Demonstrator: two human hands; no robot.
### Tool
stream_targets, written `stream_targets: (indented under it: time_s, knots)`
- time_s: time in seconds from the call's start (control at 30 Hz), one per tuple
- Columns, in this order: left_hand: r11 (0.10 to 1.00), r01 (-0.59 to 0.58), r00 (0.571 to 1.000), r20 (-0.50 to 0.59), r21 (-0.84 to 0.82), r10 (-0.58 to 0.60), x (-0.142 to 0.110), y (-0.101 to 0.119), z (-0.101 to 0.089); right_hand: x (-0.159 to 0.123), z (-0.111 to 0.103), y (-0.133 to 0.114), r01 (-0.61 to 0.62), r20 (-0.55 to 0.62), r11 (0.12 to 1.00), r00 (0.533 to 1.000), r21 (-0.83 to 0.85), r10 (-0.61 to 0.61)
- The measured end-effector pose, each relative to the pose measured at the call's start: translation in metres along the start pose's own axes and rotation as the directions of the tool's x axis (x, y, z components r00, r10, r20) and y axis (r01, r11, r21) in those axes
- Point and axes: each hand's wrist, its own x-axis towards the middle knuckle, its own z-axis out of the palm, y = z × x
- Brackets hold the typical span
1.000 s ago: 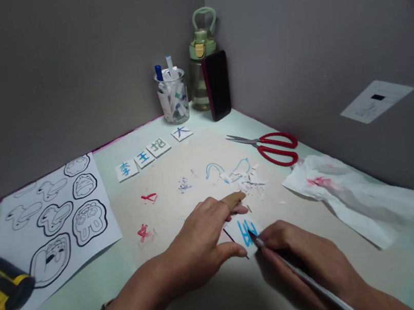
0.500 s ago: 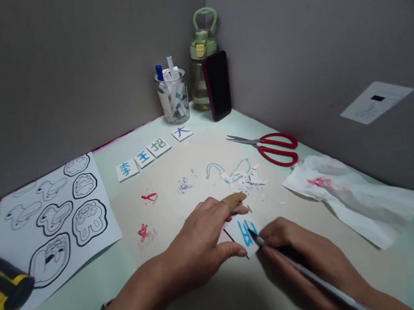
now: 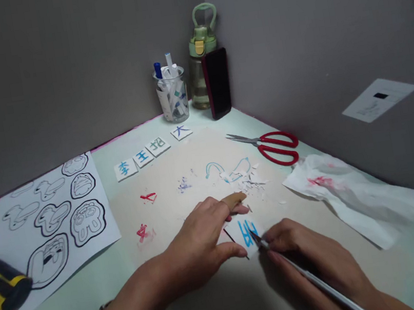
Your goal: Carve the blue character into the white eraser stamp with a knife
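- two hands over the board: one left hand (image 3: 200,239), one right hand (image 3: 308,256)
- one slim craft knife (image 3: 307,280)
- one small white tile with a blue character (image 3: 246,231) between the hands
- four more lettered tiles (image 3: 151,152) in a row toward the back
- one pair of red scissors (image 3: 271,145)
- one crumpled tissue (image 3: 353,195), stained red
- one sheet of outlined stickers (image 3: 53,219), with eight shapes on it as far as i can count
- one clear cup of pens (image 3: 172,95)
- one green water bottle (image 3: 202,54)
- one dark phone (image 3: 218,83) leaning by it
- one yellow and black tool (image 3: 1,289) at the left edge
- two red smudges (image 3: 144,216) on the board
- one little heap of white shavings (image 3: 249,179)
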Motion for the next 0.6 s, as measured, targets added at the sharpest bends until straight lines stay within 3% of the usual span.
stream_targets:
  time_s: [0.13, 0.23, 0.43, 0.6]
  knots:
    - [0.999, -0.020, 1.000, -0.017, -0.029, 0.019, -0.002, -0.001, 0.001, 0.004, -0.007, -0.003, -0.202, -0.164, 0.977, 0.968, -0.072, 0.188]
    - [0.993, -0.056, 0.997, -0.052, -0.105, 0.051, -0.003, -0.003, 0.004, 0.010, -0.010, -0.002, -0.290, -0.256, 0.952, 0.932, -0.097, 0.258]
    - [0.935, -0.020, 0.997, -0.072, -0.355, -0.006, -0.002, -0.006, 0.012, 0.016, -0.005, 0.001, -0.340, -0.091, 0.940, 0.936, 0.020, 0.340]
    - [0.801, 0.101, 0.990, -0.017, -0.590, -0.137, 0.001, -0.002, 0.013, 0.019, -0.009, -0.002, -0.513, -0.077, 0.842, 0.845, 0.169, 0.530]
